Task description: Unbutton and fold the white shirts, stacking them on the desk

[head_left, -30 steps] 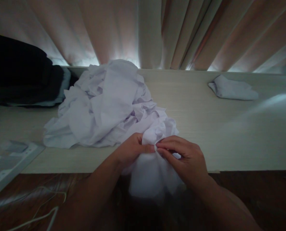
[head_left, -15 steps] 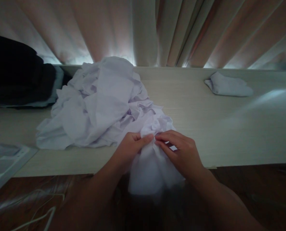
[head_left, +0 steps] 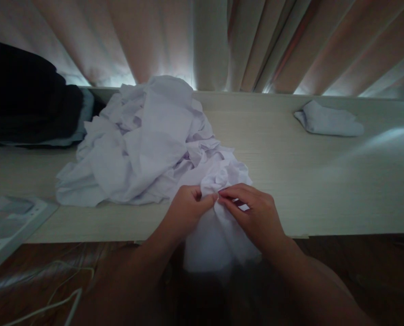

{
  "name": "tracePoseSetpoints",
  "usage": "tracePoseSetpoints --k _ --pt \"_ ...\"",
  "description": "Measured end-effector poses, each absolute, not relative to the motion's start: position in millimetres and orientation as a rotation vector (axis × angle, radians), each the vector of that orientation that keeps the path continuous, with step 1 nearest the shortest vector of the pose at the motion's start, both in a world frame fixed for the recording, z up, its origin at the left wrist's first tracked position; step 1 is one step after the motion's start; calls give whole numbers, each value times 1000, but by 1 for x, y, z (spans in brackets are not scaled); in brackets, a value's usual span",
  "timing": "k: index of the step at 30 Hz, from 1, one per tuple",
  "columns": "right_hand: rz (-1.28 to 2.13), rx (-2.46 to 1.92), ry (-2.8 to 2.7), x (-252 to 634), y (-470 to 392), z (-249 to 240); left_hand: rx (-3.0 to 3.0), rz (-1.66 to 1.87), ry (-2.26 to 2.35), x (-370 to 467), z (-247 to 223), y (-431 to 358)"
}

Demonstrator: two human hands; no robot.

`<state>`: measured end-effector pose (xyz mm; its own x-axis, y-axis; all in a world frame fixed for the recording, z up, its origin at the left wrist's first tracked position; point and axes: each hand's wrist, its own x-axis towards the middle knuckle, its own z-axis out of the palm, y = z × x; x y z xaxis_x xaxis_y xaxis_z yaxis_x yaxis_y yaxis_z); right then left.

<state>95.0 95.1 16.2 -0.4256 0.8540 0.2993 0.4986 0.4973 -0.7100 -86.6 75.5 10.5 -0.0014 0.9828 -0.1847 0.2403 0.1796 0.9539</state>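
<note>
A white cloth garment (head_left: 207,246) hangs over the front edge of the table, its upper part bunched up between my hands. My left hand (head_left: 191,210) grips the bunched fabric, thumb on top. Opposite it, my right hand (head_left: 251,210) pinches at the same spot with thumb and fingertips; whether a button or thread lies between them is too small to make out. Behind my hands spreads a heap of crumpled white cloth (head_left: 164,131), and the garment I hold touches its near right side.
The pale table (head_left: 273,163) runs along a curtain (head_left: 154,40). A folded white cloth (head_left: 331,120) lies at the back right. Dark folded fabric (head_left: 25,95) is stacked at the left. A white frame-like object (head_left: 21,226) sits at the front left, above a pale cable (head_left: 55,303).
The view has shifted slightly, so the table's things appear a little further right. Both hands stay on the white garment, fingers drawn together at nearly the same spot.
</note>
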Motion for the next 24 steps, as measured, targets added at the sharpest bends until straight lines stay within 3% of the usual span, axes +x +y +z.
tracePoseSetpoints --k 9,17,24 --pt "983 -1270 -1757 89 93 18 1439 1049 1552 -78 12 71" --pt "1286 -1170 -1472 90 95 12 1209 1049 1424 -81 16 73" --pt "1112 -1217 -1624 89 95 23 925 915 1141 -89 15 76"
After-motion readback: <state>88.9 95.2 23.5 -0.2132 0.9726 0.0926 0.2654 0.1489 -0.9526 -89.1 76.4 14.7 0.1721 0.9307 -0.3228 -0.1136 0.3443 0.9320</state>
